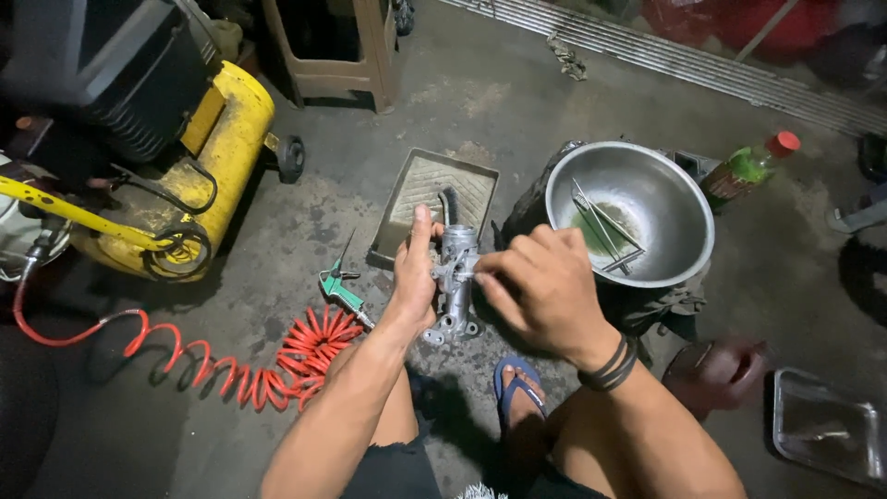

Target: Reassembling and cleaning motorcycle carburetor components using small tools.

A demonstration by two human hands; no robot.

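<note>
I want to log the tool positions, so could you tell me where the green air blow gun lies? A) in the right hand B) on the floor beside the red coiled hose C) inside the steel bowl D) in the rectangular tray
B: the green air blow gun lies on the concrete floor, joined to the red coiled hose, just beside the left hand.

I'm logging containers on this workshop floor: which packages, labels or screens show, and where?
Plastic bottle: lying right of the steel bowl, green contents, red cap, dark label band.
Clear plastic tray: floor at lower right, rectangular, see-through.
No screens or signs visible.
</note>
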